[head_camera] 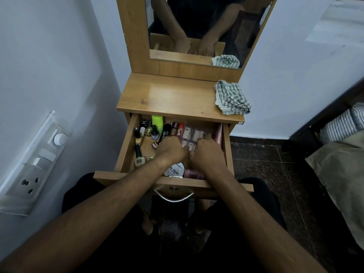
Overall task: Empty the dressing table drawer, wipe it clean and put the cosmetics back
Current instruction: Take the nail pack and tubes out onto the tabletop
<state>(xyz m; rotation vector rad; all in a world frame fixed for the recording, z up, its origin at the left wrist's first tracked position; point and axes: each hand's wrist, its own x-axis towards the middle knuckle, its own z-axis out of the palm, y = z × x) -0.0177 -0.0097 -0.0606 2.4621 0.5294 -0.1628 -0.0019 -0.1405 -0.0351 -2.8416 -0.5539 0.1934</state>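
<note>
Wooden and pulled open, the drawer (126,150) is crowded with cosmetics (157,131). Both hands reach into it, the left hand (171,150) and right hand (209,152) side by side with fingers curled down onto a clear packet (192,134); whether either actually grips it I cannot tell. A striped cloth (231,98) lies on the tabletop (167,95).

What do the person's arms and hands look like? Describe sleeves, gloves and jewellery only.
Both forearms are bare to the bottom edge of the picture, with no sleeves in view. The left hand and right hand wear no gloves. No watch, bracelet or ring shows.
</note>
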